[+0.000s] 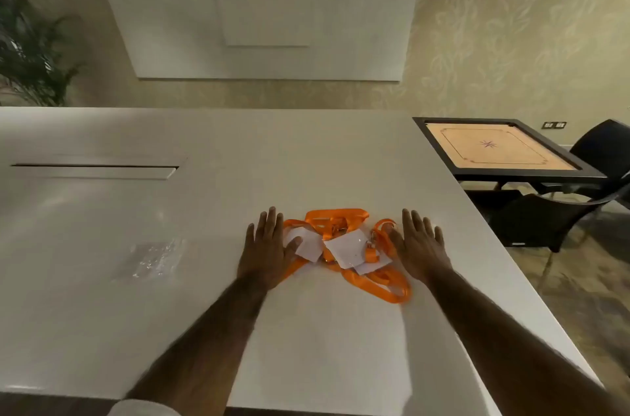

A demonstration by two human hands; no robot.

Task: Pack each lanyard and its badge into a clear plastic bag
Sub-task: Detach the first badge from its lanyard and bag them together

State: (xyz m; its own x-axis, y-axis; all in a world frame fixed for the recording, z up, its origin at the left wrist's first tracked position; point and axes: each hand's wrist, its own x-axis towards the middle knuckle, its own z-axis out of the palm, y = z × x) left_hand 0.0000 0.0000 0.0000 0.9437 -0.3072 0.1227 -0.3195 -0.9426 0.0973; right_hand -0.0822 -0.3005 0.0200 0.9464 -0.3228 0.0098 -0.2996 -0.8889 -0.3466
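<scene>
Left hand (266, 248): flat on the white table (238, 160), fingers straight and spread, gripping nothing. The thumb rests on the nearest badge at the pile's nine o'clock edge.
Right hand (417, 245): also flat with fingers apart and holding nothing. It lies at the pile's three o'clock edge, thumb touching an orange strap.
Why so held: the two palms bracket the heap, probably to corral it before one set is picked out.
Orange lanyards (335, 216): a tangled heap between the hands, loops trailing toward five o'clock; none is bagged yet.
White badges (347, 247): several overlap at the heap's centre, with metal clips showing beside them.
Clear plastic bags (153, 258): a small flat stack at nine o'clock from the left hand, well apart but probably within reach.
Table slot (95, 166): a dark slit at ten o'clock, farther back.
Carrom board (494, 149): off the table's two o'clock corner, with a dark chair (531, 221) beside it.
Potted plant (30, 51): far off at ten o'clock, against the wall.
</scene>
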